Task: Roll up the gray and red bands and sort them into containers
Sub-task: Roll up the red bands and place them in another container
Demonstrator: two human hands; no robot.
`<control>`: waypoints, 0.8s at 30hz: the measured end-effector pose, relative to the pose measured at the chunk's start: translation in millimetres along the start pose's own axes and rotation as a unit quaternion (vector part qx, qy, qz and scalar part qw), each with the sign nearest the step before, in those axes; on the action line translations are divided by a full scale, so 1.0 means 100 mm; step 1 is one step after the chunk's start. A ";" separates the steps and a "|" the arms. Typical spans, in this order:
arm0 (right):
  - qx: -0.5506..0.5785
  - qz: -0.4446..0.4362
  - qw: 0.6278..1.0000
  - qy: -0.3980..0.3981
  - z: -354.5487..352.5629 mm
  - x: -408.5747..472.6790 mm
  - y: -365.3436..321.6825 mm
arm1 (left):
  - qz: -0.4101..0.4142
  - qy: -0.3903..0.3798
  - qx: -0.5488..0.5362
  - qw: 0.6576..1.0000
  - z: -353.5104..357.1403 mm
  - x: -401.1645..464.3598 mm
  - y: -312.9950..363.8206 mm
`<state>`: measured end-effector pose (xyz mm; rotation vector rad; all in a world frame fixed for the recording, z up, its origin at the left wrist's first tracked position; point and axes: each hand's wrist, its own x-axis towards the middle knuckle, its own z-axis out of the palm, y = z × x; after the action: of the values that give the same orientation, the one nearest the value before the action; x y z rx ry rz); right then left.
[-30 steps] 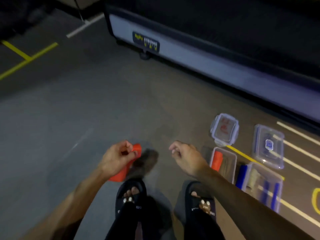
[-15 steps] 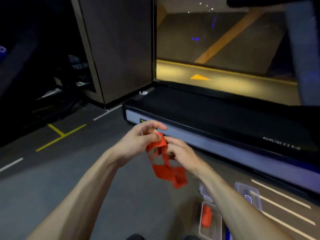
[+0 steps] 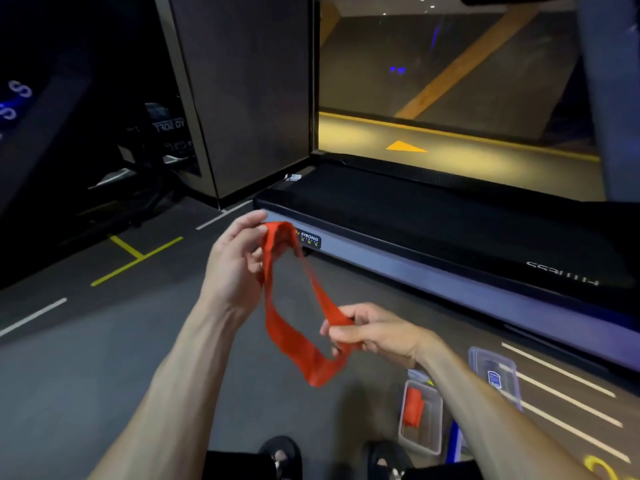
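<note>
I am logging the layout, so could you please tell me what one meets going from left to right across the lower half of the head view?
Left hand → red band → right hand → open container holding a rolled red band → closed container.

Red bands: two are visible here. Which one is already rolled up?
The red band in the open container by the person's feet; it is a compact bundle. The other red band hangs as an open loop between both hands.

Red band (image 3: 287,337): the thin, smooth, matt rubbery strip you hold
Container (image 3: 420,419): clear glossy plastic
Floor (image 3: 104,341): matt, finely grained, painted lines
Treadmill deck (image 3: 415,202): matt black belt, smooth grey side rail
</note>
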<state>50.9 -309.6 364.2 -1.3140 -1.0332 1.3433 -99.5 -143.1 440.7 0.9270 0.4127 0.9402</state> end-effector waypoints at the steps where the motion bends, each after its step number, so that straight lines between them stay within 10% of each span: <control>1: -0.009 0.010 1.000 -0.013 -0.02 -0.02 0.01 | 0.013 0.028 -0.015 0.999 -0.03 0.01 0.02; 7: 0.063 -0.020 0.997 0.052 -0.19 -0.21 -0.09 | 0.011 0.122 -0.077 0.989 -0.28 0.11 0.06; 16: 0.151 -0.118 0.963 0.192 -0.19 -0.21 -0.20 | -0.049 0.069 0.176 0.981 -0.37 0.10 -0.22; 24: 0.134 -0.071 0.958 0.244 -0.22 -0.17 -0.15 | -0.106 -0.034 -0.017 0.994 -0.23 0.00 -0.09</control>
<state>73.7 -324.7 380.5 -1.2511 -0.5704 0.9430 -109.9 -134.0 420.6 0.8629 0.4272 0.7186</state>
